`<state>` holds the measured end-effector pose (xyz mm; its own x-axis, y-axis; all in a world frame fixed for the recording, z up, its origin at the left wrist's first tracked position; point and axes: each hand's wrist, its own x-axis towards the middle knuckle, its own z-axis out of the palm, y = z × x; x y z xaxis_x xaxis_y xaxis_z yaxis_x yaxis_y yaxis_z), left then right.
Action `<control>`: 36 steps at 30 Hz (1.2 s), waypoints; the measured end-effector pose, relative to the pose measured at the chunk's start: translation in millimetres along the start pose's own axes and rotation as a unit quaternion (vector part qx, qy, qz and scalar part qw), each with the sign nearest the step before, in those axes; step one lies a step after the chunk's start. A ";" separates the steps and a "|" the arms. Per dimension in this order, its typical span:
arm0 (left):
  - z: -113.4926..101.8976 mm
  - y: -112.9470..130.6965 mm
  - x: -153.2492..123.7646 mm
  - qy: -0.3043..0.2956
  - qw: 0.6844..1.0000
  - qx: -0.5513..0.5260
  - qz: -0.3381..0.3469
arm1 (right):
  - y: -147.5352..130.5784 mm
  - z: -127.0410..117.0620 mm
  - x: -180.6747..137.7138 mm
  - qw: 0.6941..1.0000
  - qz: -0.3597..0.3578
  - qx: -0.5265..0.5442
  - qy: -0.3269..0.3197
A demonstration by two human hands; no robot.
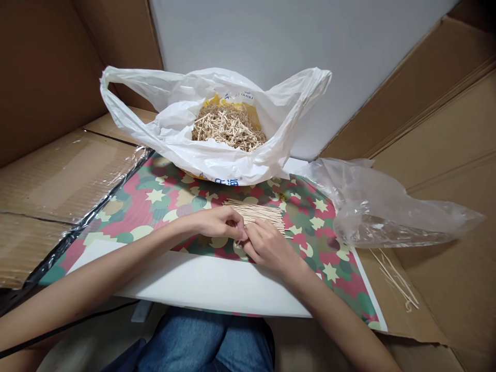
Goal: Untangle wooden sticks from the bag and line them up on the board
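Both hands were held close together over a patterned sheet (132,206), at the near edge of a flat row of thin pale sticks (267,213), which was laid out on the sheet in front of the person. The left hand (220,223) was brought in from the left with its thumb and forefinger curled toward each other, leaving a narrow gap; the right hand (271,248) was set against it, fingers bent, so that the fingertips of both were made to meet. Whether anything was pinched there could not be told, as the spot was largely covered by the fingers. Part of the row was hidden behind the right hand. Beyond the row, a white plastic bag (170,132) was stood upright with its handles spread, and inside it a heap of tangled pale sticks (230,129) was seen. To the right, a clear plastic bag (372,206) was laid across the sheet's edge, and below it a few loose sticks (395,282) were scattered on cardboard (426,325). Along the near side of the sheet, a white strip (189,274) was exposed beneath the forearms, and below that, blue jeans (205,341) were seen.
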<state>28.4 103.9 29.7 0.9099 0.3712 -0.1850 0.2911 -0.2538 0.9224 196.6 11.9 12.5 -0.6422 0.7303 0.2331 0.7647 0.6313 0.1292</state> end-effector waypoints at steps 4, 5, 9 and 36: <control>0.5 -2.0 1.4 0.008 1.000 -0.013 0.024 | 1.0 3.1 -0.2 1.000 0.005 -0.002 0.018; 0.6 -2.3 1.6 0.014 1.000 -0.013 0.025 | 1.4 3.5 0.1 1.000 0.012 0.001 0.025; -0.1 -1.8 1.0 0.031 0.999 -0.007 0.017 | 6.1 2.9 2.2 0.995 0.082 0.047 0.041; 6.8 4.1 -4.4 0.204 0.967 0.127 0.087 | 10.2 0.4 8.4 0.783 0.313 0.537 0.033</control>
<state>27.7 95.2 32.0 0.7746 0.6112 0.1623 0.2545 -0.5363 0.8047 199.1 24.6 15.4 -0.1284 0.9915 -0.0191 0.4196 0.0369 -0.9070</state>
